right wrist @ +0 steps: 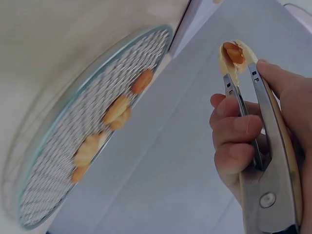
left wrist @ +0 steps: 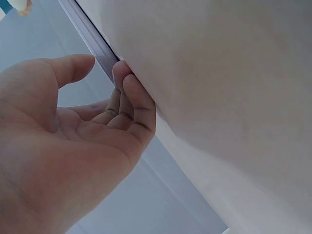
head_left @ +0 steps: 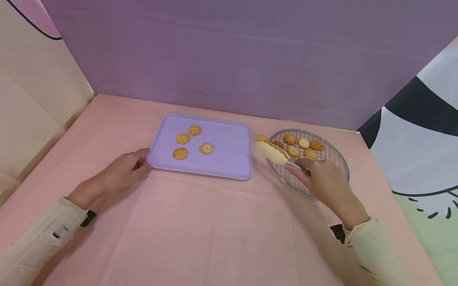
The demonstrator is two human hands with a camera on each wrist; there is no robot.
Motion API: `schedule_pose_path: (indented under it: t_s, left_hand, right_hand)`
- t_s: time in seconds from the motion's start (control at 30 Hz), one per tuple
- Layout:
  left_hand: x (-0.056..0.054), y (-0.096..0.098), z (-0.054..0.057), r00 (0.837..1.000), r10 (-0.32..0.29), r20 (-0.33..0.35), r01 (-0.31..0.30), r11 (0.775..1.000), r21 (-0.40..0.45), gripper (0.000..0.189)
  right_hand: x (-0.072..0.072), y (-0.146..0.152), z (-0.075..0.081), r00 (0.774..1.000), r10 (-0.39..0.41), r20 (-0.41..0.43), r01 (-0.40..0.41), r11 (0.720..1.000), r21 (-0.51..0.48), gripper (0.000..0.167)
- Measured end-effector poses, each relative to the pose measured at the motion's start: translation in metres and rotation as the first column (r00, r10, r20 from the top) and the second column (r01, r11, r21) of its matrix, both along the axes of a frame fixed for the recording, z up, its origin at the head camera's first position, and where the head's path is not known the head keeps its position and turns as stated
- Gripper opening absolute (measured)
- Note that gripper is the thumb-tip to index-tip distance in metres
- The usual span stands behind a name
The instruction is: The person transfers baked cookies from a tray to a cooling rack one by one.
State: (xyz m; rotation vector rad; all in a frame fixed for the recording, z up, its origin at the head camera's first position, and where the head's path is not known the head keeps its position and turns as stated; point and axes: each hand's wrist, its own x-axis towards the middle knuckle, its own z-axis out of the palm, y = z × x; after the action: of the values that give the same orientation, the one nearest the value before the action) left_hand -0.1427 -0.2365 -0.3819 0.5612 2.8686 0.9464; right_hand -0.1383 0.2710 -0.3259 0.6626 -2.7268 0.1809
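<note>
My right hand (head_left: 323, 180) grips metal tongs (right wrist: 268, 195) with cream-coloured tips. A flower-shaped cookie (head_left: 262, 138) is held between the tips, in the gap between the tray and the round wire rack (head_left: 336, 163). In the right wrist view, fingers and thumb wrap the tong arms, and the cookie shows brown between the tips. My left hand (head_left: 125, 169) holds the near left corner of the lilac tray (head_left: 229, 157), its fingers curled at the rim in the left wrist view. On the tray lie two flower-shaped cookies (head_left: 182, 138), a round cookie (head_left: 180, 153) and a pale-centred cookie (head_left: 206, 148).
Several cookies lie on the rack, among them a pretzel-shaped one (head_left: 317, 145) and a pale round one (head_left: 303, 143). A pink cloth (head_left: 214, 230) covers the table. Behind it stands a purple backdrop (head_left: 232, 59), with cream and patterned panels at the sides.
</note>
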Motion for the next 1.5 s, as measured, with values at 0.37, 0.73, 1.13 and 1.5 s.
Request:
schedule_pose_path:
  t_s: [0.37, 0.73, 1.13, 1.5]
  left_hand:
    - [0.000, 0.000, 0.000, 1.000, 0.004, 0.009, -0.004, 1.000, -0.010, 0.050]
    - [0.001, -0.002, 0.000, 0.999, 0.024, 0.028, -0.023, 1.000, -0.014, 0.048]
    - [0.001, -0.002, 0.000, 1.000, 0.008, -0.003, -0.008, 1.000, -0.005, 0.042]
    - [0.001, 0.002, 0.002, 1.000, 0.013, 0.016, -0.014, 1.000, 0.002, 0.045]
  right_hand:
    - [0.016, 0.054, 0.001, 0.977, -0.189, 0.100, 0.192, 0.981, -0.017, 0.054]
    - [0.017, 0.110, -0.010, 0.925, -0.306, 0.224, 0.320, 0.947, -0.029, 0.058]
    - [0.002, 0.145, -0.008, 0.801, -0.370, 0.471, 0.391, 0.919, 0.057, 0.079]
    - [-0.009, 0.160, -0.009, 0.706, -0.357, 0.611, 0.414, 0.909, 0.053, 0.079]
